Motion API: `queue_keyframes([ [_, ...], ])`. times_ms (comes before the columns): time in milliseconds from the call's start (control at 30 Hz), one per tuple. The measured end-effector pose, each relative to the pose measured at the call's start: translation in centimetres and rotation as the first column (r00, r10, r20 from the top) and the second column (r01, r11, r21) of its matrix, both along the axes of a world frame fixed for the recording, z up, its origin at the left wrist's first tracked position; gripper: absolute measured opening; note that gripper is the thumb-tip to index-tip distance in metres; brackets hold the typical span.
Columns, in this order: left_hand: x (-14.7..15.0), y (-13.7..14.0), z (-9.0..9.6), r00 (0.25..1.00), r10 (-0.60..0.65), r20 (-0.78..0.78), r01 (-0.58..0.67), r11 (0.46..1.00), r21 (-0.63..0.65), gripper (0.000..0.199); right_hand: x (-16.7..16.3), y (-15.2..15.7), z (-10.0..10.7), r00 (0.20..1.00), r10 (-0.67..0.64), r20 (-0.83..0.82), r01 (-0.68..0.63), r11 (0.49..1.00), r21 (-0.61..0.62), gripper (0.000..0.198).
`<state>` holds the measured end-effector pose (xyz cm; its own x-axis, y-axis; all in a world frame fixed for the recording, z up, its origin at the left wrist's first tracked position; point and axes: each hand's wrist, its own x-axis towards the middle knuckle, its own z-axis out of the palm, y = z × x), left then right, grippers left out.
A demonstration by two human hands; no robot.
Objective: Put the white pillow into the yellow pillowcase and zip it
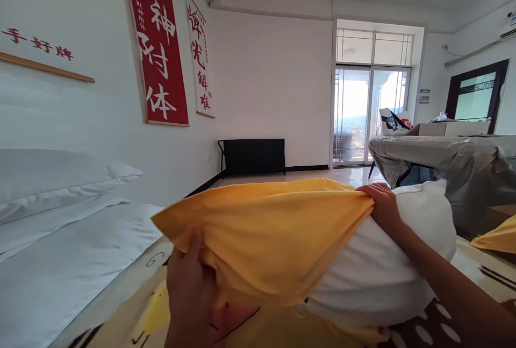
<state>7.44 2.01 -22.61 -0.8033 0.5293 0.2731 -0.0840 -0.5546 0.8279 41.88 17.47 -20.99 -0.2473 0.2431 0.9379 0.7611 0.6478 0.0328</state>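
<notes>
I'm pinching the yellow cloth (274,229) near its left corner with the left hand (187,289), thumb on top, the other fingers mostly hidden, and clamping the right hand's (385,205) fingers on its right edge. The cloth is lying partly over the white pillow (371,278), near the far edge of the patterned sheet (115,315); whether the pillow is sitting inside or only beneath, I cannot tell. For good handling, I'm judging, both grips should be pulling evenly, with the right fingers guiding the edge without bunching it.
</notes>
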Motion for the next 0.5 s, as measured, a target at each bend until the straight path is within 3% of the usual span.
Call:
queue_keyframes([
  [100, -0.5, 0.5, 0.3, 0.995, -0.049, -0.086, 0.046, 0.998, -0.038, 0.049, -0.6, 1.5, -1.4, 0.983, 0.074, -0.165, -0.072, 0.997, 0.02, 0.017],
  [267, -1.2, 0.2, 0.0, 0.972, -0.098, -0.216, 0.064, 0.985, -0.158, 0.06, -0.4, 1.7, -1.5, 0.954, 0.057, -0.294, -0.06, 0.998, -0.003, 0.013],
  [400, -0.8, -0.6, -0.4, 0.946, -0.208, -0.248, 0.181, 0.975, -0.128, 0.065, 0.8, 1.1, -1.2, 0.982, 0.102, -0.156, -0.111, 0.992, -0.051, 0.017],
  [500, -1.7, -1.7, -0.5, 0.908, -0.296, -0.297, 0.24, 0.948, -0.21, 0.057, 1.3, -0.6, -0.7, 0.985, 0.166, 0.048, -0.163, 0.984, -0.067, 0.029],
])
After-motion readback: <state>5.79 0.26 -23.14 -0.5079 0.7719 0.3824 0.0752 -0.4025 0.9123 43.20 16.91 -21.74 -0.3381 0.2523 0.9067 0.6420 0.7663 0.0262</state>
